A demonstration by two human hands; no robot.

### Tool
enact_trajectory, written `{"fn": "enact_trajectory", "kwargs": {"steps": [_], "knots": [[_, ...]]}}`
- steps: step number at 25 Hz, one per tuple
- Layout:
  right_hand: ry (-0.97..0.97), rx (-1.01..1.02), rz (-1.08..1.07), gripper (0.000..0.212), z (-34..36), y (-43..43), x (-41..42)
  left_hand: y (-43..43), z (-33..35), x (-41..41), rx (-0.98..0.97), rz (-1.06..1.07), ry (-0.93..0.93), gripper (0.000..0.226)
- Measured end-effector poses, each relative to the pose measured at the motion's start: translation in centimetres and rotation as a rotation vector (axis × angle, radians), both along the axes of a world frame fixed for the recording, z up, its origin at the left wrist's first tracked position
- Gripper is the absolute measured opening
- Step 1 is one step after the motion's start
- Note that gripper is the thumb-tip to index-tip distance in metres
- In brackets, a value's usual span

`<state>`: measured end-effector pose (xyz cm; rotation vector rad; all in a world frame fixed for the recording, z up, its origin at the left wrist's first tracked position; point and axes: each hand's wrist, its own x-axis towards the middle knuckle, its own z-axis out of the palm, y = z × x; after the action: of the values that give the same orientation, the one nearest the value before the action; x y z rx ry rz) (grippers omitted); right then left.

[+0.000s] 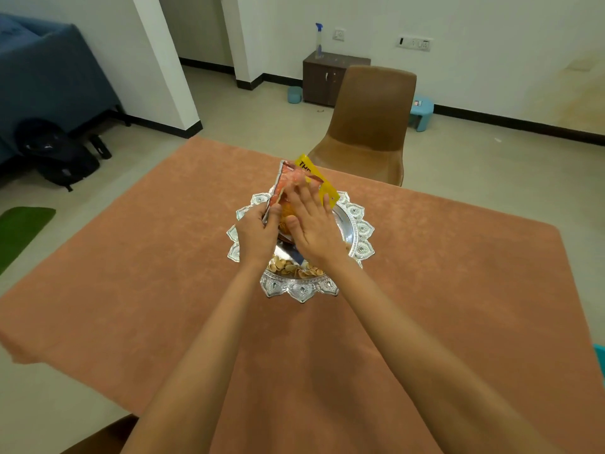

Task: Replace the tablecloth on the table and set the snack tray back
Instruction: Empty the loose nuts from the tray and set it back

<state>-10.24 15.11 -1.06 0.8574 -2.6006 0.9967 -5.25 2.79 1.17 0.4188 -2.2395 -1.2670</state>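
The orange tablecloth [425, 290] covers the table, with the snack tray [301, 290] at its middle. The left hand [255, 234] pinches the red packet [284, 178]; the right hand [314, 227] presses it, fingers straight. Next, probably, the packet needs settling flat in the tray.

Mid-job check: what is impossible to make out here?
Head view:
- Middle of the silver scalloped tray: hidden under the left hand, the right hand and the orange foil packet.
- Lettering on the yellow snack packet: mostly covered by that packet and fingers.
- What lies under the terracotta tablecloth: fully covered; near edge out of frame.
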Motion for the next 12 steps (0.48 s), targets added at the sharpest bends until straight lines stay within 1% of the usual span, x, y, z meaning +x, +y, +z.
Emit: {"fn": "enact_trajectory", "kwargs": {"steps": [1, 2, 3, 4, 6, 7, 8, 9, 10, 12], "knots": [[-0.060, 0.019, -0.021, 0.059, -0.2, -0.1, -0.1, 0.3, -0.1, 0.0, 0.004, 0.009, 0.009, 0.044], [-0.190, -0.041, -0.112, 0.060, -0.3, 0.4, -0.2, 0.7, -0.1, 0.2, 0.031, 0.014, 0.010, 0.044], [-0.340, -0.140, -0.212, 0.065, -0.5, 1.3, -0.5, 1.3, -0.3, 0.4, 0.086, 0.010, 0.004, 0.042], [-0.465, -0.258, -0.262, 0.072, -0.4, 2.3, -0.8, 2.0, -0.3, 0.6, 0.147, -0.004, 0.005, 0.039], [-0.652, -0.561, -0.230, 0.082, 0.8, 4.4, -1.2, 3.9, 0.3, 0.9, 0.236, -0.072, 0.022, 0.037], [-0.751, -0.700, -0.179, 0.080, 1.4, 5.4, -1.4, 4.9, 0.6, 1.0, 0.280, -0.115, 0.037, 0.038], [-0.843, -0.820, -0.134, 0.073, 2.2, 6.4, -1.3, 5.9, 0.9, 1.1, 0.324, -0.141, 0.049, 0.040], [-0.897, -0.908, -0.138, 0.065, 2.5, 7.6, -1.1, 6.8, 0.9, 1.0, 0.369, -0.159, 0.055, 0.040], [-0.911, -0.961, -0.178, 0.059, 2.7, 9.2, -0.8, 8.0, 0.8, 0.9, 0.423, -0.179, 0.047, 0.038], [-0.830, -0.999, -0.315, 0.051, 2.2, 13.3, -0.1, 10.6, 0.0, 0.8, 0.520, -0.244, -0.025, 0.039]]}}
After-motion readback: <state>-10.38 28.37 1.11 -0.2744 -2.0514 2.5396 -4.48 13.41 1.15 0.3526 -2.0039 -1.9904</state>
